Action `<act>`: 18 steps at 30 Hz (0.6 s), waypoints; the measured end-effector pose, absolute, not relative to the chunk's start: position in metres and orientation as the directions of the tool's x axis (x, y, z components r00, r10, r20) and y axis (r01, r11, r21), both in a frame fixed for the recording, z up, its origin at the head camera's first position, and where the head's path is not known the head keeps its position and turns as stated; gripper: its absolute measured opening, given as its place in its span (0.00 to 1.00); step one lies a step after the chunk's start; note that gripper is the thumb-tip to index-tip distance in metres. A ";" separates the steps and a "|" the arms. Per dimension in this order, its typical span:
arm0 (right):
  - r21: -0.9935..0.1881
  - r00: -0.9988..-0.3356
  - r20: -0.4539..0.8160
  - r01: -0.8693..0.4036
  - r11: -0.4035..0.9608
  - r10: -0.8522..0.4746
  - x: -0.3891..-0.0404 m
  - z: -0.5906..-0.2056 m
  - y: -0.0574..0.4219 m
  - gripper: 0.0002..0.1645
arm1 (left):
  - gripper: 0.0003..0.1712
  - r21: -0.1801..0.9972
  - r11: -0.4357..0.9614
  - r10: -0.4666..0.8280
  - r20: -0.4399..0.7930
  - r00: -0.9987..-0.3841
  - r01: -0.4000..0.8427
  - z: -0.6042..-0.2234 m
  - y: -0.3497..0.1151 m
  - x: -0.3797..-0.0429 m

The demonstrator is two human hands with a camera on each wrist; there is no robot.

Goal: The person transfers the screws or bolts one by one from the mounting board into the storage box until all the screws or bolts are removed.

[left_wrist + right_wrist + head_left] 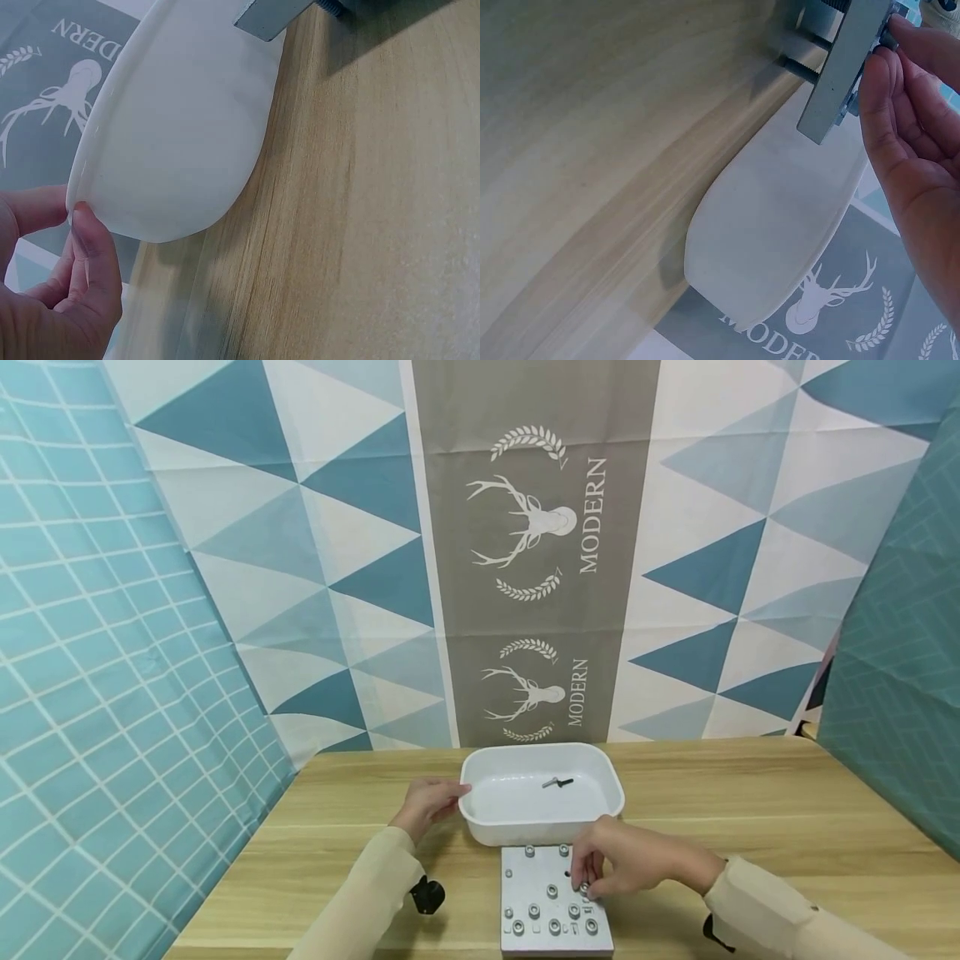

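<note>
My left hand [428, 802] pinches the left rim of a white plastic basin [517, 833] between thumb and fingers, as the left wrist view also shows. My right hand [630, 857] is over the right side of a silver metal plate [525, 870], pinching the head of a socket head screw [889, 39] set in it. Several other socket head screws [554, 927] stand in the plate's holes. Threaded shanks [801, 69] stick out beneath the plate in the right wrist view. How deep the pinched screw sits is hidden by the fingers.
Inside the basin lie a grey screw [550, 783] and a dark screw [566, 782]. A bare hole [567, 874] shows in the plate near my right fingers. Basin and plate are on a wooden table [720, 802], with a patterned curtain [360, 568] behind it.
</note>
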State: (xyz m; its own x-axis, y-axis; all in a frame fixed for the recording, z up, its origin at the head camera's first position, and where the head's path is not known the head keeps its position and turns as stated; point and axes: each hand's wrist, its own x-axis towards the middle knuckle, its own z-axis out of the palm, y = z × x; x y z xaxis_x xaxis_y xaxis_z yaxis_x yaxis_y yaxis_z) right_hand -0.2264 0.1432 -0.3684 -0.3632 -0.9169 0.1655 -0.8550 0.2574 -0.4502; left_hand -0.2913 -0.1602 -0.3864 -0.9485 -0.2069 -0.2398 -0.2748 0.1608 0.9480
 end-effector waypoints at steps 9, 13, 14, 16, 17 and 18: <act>-0.463 -0.360 0.192 -0.854 0.239 -0.913 -0.227 -0.371 0.144 0.06 | 0.19 0.942 0.164 -0.212 -0.255 -0.944 -0.291 -0.387 -0.161 -0.290; -0.476 -0.373 0.187 -0.844 0.248 -0.909 -0.227 -0.371 0.145 0.06 | 0.19 0.944 0.164 -0.212 -0.252 -0.944 -0.288 -0.387 -0.161 -0.290; -0.479 -0.375 0.185 -0.842 0.250 -0.908 -0.227 -0.371 0.145 0.06 | 0.19 0.945 0.162 -0.209 -0.250 -0.945 -0.285 -0.387 -0.161 -0.290; -0.486 -0.379 0.181 -0.837 0.253 -0.907 -0.227 -0.371 0.146 0.06 | 0.19 0.945 0.165 -0.208 -0.247 -0.946 -0.283 -0.387 -0.161 -0.291; -0.490 -0.380 0.180 -0.834 0.253 -0.907 -0.227 -0.371 0.146 0.06 | 0.19 0.944 0.167 -0.208 -0.249 -0.946 -0.285 -0.387 -0.161 -0.291; -0.494 -0.382 0.178 -0.832 0.253 -0.907 -0.227 -0.371 0.146 0.06 | 0.19 0.944 0.169 -0.207 -0.248 -0.946 -0.284 -0.387 -0.161 -0.291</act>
